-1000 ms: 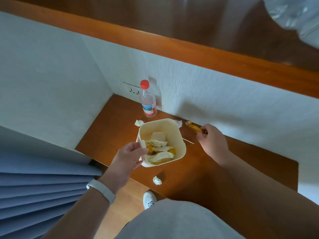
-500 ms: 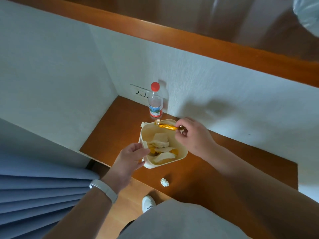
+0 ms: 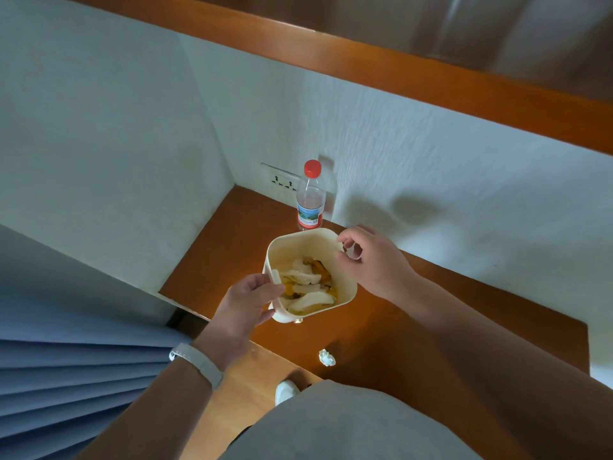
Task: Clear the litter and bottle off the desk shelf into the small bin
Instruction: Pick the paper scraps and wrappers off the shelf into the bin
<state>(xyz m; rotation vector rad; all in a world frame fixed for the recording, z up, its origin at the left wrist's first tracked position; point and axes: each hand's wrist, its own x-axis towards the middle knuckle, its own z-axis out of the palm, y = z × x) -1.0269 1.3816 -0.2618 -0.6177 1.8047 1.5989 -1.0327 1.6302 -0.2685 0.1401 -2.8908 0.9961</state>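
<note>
The small cream bin (image 3: 348, 290) is gripped at its near-left rim by the left hand (image 3: 247, 303); the little tab there is pinched between the thumb on top and the fingers curled underneath; a pale wristband (image 3: 195, 360) is worn on that wrist; whether the bin is resting on the wooden desk shelf (image 3: 414, 327) or lifted a bit off it can't really be told tbh

Inside the bin a heap of litter (image 3: 306, 282) can be seen, white tissue scraps mixed with orange-yellow wrappers

The right hand (image 3: 374, 265) is held over the far-right corner of the bin; its fingers are loosely curled with the thumb and forefinger close together, and nothing is seen held in them; whether the rim is touched can't be made out

The plastic water bottle (image 3: 310, 197), red cap and blue-red label, is left standing upright just behind the bin, against the white wall; a wall socket (image 3: 282, 182) is set behind the bin, a little to the left

One crumpled paper ball (image 3: 326, 357) is left lying on the shelf, well in front of the bin, near the shelf's front edge; a white shoe (image 3: 285, 391) is seen lower down, in front of the bin, and blue curtain folds (image 3: 66, 376) are seen far off to the bin's left
</note>
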